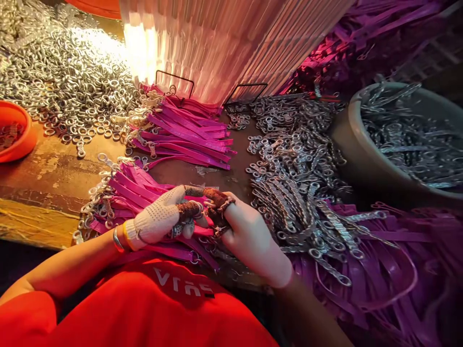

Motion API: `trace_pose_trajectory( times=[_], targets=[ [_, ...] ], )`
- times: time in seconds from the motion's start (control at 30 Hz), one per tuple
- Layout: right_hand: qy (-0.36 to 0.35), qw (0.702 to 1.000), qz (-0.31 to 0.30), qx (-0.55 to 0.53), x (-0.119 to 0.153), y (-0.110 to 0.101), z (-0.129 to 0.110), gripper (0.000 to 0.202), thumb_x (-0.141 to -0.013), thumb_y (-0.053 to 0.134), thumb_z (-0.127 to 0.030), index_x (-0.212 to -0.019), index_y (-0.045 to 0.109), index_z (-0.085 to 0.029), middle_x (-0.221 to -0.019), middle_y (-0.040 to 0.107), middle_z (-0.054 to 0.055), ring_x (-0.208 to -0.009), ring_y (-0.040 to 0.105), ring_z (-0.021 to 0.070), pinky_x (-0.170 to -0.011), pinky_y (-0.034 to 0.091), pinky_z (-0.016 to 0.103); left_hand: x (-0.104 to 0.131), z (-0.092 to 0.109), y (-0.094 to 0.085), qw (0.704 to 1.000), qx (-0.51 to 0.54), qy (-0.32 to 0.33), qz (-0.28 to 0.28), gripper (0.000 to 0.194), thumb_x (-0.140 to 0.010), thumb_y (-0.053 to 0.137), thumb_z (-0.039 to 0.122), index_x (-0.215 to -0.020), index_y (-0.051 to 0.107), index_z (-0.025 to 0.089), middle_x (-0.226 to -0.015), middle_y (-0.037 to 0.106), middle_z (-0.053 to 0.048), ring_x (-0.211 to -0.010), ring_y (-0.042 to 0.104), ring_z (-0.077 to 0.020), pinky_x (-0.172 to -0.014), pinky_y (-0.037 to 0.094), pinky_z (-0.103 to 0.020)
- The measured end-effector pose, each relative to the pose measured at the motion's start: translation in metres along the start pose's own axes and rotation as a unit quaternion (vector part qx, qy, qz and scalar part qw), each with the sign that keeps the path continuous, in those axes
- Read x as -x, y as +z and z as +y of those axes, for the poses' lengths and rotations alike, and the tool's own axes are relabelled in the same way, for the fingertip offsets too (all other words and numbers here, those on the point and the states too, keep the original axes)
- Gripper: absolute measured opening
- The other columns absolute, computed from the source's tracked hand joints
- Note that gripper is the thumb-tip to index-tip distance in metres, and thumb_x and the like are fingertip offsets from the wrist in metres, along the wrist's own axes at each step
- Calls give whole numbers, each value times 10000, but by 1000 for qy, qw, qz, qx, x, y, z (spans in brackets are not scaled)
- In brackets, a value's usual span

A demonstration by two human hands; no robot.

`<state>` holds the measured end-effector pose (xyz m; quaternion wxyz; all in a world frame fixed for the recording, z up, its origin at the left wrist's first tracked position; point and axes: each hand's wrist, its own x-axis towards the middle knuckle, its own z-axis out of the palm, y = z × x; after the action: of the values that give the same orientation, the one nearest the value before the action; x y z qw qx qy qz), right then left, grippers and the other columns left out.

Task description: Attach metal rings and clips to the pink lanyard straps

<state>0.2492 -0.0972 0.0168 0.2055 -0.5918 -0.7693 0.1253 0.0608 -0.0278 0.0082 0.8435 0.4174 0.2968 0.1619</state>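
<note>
My left hand [159,217], in a white dotted glove with worn brown fingertips, is closed in front of my chest. Against its fingers, my right hand [249,236] pinches with dark coverings on its fingertips. Small metal bits show between the fingers, but most of what they hold is hidden. Magenta straps [135,185] with metal links on their left ends lie under and behind my left hand. A second bundle of magenta straps [188,130] lies farther back. Right of my right hand is a heap of braided metal chain pieces [278,193].
Loose metal rings [79,82] pile up at the back left, near an orange bowl [16,130]. A grey tub [352,125] of metal pieces stands on the right, above more purple straps [390,270]. A ribbed translucent sheet [217,43] rises at the back beside bent wire [175,76].
</note>
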Motion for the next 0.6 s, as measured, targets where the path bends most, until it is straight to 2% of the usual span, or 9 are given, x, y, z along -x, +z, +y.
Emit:
trace_pose_trajectory(
  times=[0.1, 0.17, 0.23, 0.33, 0.4, 0.47, 0.53, 0.6],
  targets=[
    [-35, 994, 5, 104, 4, -1, 1, 323, -792, 519, -126, -1081, 662, -149, -930, 687, 128, -796, 633, 250, -682, 489, 338, 1, -1, -1, 994, 94, -43, -43, 437, -906, 584, 319, -1320, 555, 185, -791, 685, -49, -445, 498, -66, -418, 359, -171],
    [-18, 992, 15, 121, 6, -2, -1, 275, -838, 530, -191, -1072, 665, -145, -870, 688, 118, -756, 627, 247, -646, 463, 329, 3, -2, -1, 991, 118, -47, -42, 432, -898, 587, 312, -1306, 563, 172, -766, 660, -42, -454, 493, -64, -426, 357, -169],
    [32, 996, 16, 84, 6, -4, -6, 260, -895, 508, -242, -1096, 654, -164, -848, 695, 95, -762, 635, 236, -645, 453, 311, 5, -5, 2, 997, 82, -12, -6, 431, -905, 591, 330, -1304, 554, 172, -720, 628, -18, -447, 482, -67, -419, 349, -171],
    [93, 994, -41, -23, 3, -2, -15, 235, -952, 484, -337, -1055, 644, -198, -848, 706, 66, -772, 645, 217, -653, 452, 289, 9, -12, 9, 997, -2, 57, 59, 442, -933, 569, 409, -1311, 520, 186, -623, 569, 24, -455, 480, -87, -425, 351, -178],
    [106, 987, -74, -90, 1, 1, -20, 223, -965, 459, -324, -1013, 641, -206, -880, 712, 61, -785, 643, 206, -669, 456, 283, 9, -18, 12, 992, -24, 85, 88, 457, -940, 555, 446, -1315, 492, 193, -598, 552, 37, -474, 487, -93, -453, 366, -180],
    [108, 984, -68, -125, 0, 6, -21, 209, -952, 437, -250, -996, 637, -208, -920, 713, 60, -817, 639, 200, -697, 454, 280, 8, -23, 12, 990, -32, 95, 103, 452, -942, 544, 464, -1306, 484, 202, -598, 557, 39, -481, 489, -91, -474, 373, -180],
    [108, 989, -40, -93, 2, 7, -18, 199, -906, 442, -191, -962, 633, -195, -891, 703, 67, -802, 628, 200, -687, 433, 277, 6, -24, 8, 994, -28, 76, 79, 428, -942, 528, 485, -1262, 518, 201, -580, 557, 36, -467, 484, -95, -465, 363, -183],
    [101, 994, -34, -18, 4, 6, -13, 150, -863, 467, -186, -866, 618, -184, -771, 667, 61, -704, 596, 194, -625, 380, 274, 5, -20, 2, 999, -11, 38, 29, 406, -932, 518, 507, -1181, 563, 190, -553, 542, 35, -438, 458, -96, -439, 340, -190]
  ],
)
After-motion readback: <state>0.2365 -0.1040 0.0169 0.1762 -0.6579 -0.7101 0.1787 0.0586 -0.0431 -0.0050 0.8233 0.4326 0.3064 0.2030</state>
